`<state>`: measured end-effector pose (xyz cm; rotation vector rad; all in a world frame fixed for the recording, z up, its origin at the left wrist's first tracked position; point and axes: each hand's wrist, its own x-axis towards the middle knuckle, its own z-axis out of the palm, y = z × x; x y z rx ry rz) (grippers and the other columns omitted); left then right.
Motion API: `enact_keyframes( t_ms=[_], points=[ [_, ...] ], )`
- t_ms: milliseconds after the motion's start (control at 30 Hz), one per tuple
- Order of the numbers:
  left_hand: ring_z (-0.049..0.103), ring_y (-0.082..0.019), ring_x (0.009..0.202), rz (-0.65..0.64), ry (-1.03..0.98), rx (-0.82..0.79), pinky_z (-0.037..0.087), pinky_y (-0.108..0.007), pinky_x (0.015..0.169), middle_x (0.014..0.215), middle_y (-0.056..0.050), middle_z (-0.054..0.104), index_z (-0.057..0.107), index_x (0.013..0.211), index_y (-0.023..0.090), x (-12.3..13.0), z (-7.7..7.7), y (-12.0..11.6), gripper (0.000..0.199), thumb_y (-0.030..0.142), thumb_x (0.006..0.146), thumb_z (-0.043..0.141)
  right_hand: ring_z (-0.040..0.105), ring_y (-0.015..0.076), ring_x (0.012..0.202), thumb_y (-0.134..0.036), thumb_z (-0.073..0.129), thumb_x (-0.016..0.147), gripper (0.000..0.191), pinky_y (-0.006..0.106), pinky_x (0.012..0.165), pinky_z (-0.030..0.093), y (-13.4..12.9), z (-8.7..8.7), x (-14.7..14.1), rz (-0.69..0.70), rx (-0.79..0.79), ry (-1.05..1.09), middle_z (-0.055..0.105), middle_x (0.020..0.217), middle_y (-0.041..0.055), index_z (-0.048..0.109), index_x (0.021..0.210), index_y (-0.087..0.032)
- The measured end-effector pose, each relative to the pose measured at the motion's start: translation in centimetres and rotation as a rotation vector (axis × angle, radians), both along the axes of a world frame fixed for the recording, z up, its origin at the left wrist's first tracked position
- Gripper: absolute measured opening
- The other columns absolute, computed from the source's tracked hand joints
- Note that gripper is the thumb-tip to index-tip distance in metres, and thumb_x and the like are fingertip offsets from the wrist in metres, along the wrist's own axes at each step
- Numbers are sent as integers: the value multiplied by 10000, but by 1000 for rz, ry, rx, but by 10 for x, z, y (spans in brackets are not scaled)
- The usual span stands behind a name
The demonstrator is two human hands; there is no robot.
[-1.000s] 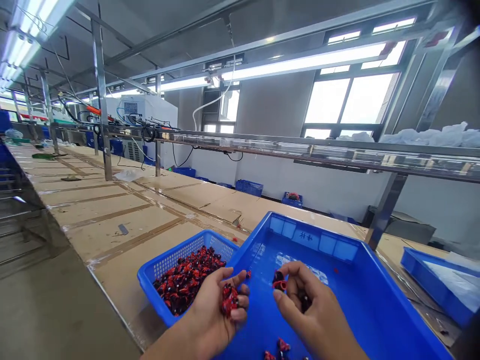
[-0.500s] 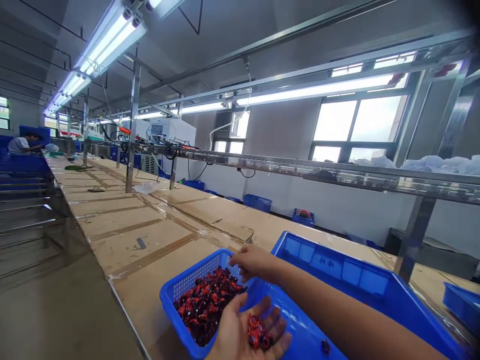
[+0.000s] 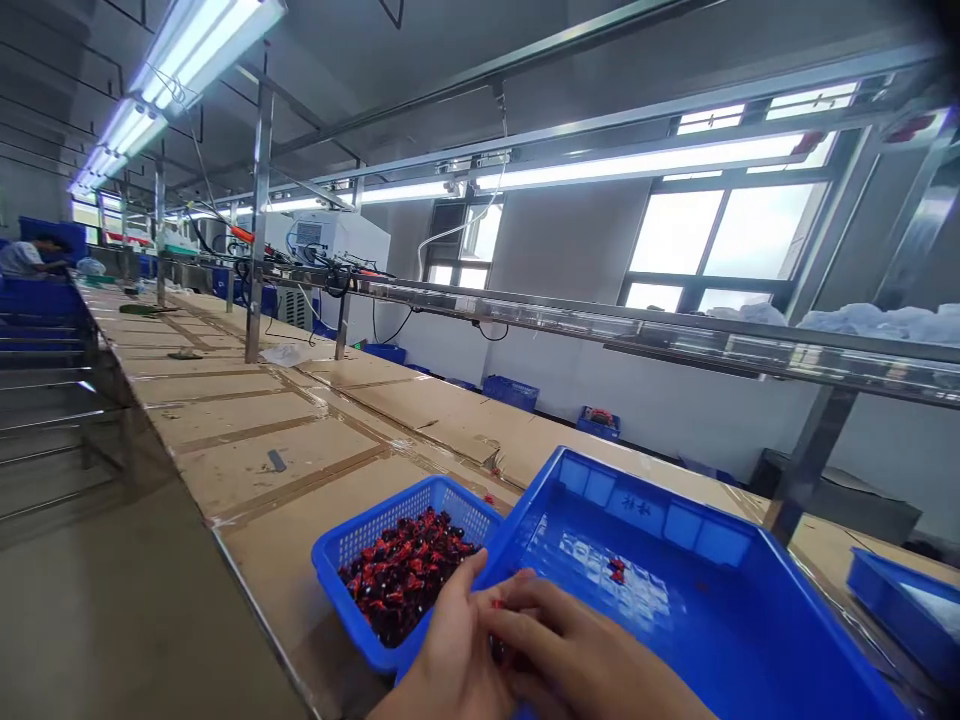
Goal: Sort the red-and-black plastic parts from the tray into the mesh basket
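Observation:
My left hand (image 3: 454,645) is cupped, palm up, at the corner where the basket and the tray meet. Small glossy red and dark pieces (image 3: 498,648) lie in its palm, mostly covered by fingers. Over that palm, my right hand (image 3: 581,640) has its fingers curled and pinched together at the pieces. To the left is a blue perforated basket (image 3: 330,585) with a heap of the same red and black pieces (image 3: 405,575). A large blue tray (image 3: 675,650) spreads out under and beyond my right hand; a red piece (image 3: 616,570) rests on its floor.
Cardboard taped down covers the long table (image 3: 337,510). On it are a small grey strip (image 3: 277,460) and a red piece (image 3: 489,498) behind the basket. A metal post (image 3: 814,465) and shelf stand behind the tray. Another blue bin (image 3: 904,610) is at right. A person (image 3: 26,260) sits far left.
My right hand has come back from the basket's far rim to my left palm, its fingers now among the pieces there. The tray's floor and a red piece on it have come into view.

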<state>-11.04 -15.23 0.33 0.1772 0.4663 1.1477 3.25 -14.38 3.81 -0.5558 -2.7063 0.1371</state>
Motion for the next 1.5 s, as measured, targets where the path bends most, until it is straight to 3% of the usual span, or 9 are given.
enact_keyframes(
  t_ms=[133, 333, 433, 633, 800, 967, 1167, 1233, 1500],
  points=[
    [508, -132, 476, -114, 13, -7, 348, -220, 499, 555, -38, 546, 586, 786, 115, 5, 1, -2, 477, 478, 931, 312, 654, 188, 959, -113, 569, 846, 343, 250, 821, 534, 6, -19, 12, 45, 85, 21, 635, 1162, 69, 583, 1153, -266],
    [591, -164, 597, -140, 119, 1, 393, -252, 562, 646, -12, 585, 579, 919, 160, 4, -1, -4, 219, 317, 895, 427, 644, 208, 1014, -28, 562, 752, 321, 276, 851, 539, 17, -42, 21, -31, 2, 247, 651, 1130, 107, 574, 1031, -186],
    [633, -172, 707, -147, 97, 21, 430, -252, 643, 720, -46, 617, 576, 937, 124, 4, -4, -4, 158, 211, 883, 456, 635, 185, 1003, -27, 552, 766, 306, 258, 841, 530, 19, -43, 25, -54, -97, 337, 640, 1123, 98, 577, 1027, -185],
    [649, -225, 901, 22, 271, 153, 463, -325, 805, 936, -108, 673, 598, 1081, 122, 8, -7, -9, 260, 290, 886, 561, 641, 172, 793, -74, 593, 796, 213, 265, 697, 533, 16, -40, 29, -139, -226, 346, 658, 900, 54, 626, 974, -188],
    [635, -224, 908, 92, 329, 231, 457, -348, 832, 920, -100, 673, 640, 1016, 134, 9, -17, -10, 266, 340, 849, 624, 639, 160, 803, -87, 571, 829, 259, 256, 710, 531, 14, -45, 29, -162, -186, 365, 649, 927, 40, 595, 1051, -219],
    [614, -181, 767, 118, 340, 264, 459, -296, 700, 829, -77, 658, 639, 1066, 131, 8, -31, -2, 402, 411, 782, 692, 640, 145, 900, -58, 566, 825, 363, 221, 767, 534, 12, -50, 26, -54, -87, 356, 632, 1047, 48, 557, 1134, -249],
    [631, -166, 768, 116, 309, 228, 471, -297, 745, 932, -107, 672, 600, 1121, 119, 7, -21, -9, 331, 334, 869, 597, 658, 148, 954, -80, 567, 851, 324, 211, 816, 536, 9, -50, 28, -36, -30, 421, 668, 1074, 46, 575, 1122, -259],
    [647, -181, 815, 119, 295, 201, 478, -313, 781, 989, -132, 670, 579, 1144, 111, 6, -15, -12, 311, 295, 893, 561, 670, 149, 940, -110, 579, 855, 304, 210, 818, 541, 8, -46, 30, -50, -105, 438, 691, 1054, 35, 587, 1117, -263],
    [667, -184, 822, 210, 300, 154, 521, -309, 775, 995, -134, 677, 586, 1112, 98, 6, -10, -12, 271, 241, 882, 589, 679, 219, 890, -366, 664, 822, 236, 320, 798, 560, 15, -43, 30, -141, -798, 620, 711, 993, 72, 678, 1017, -234]
  ],
)
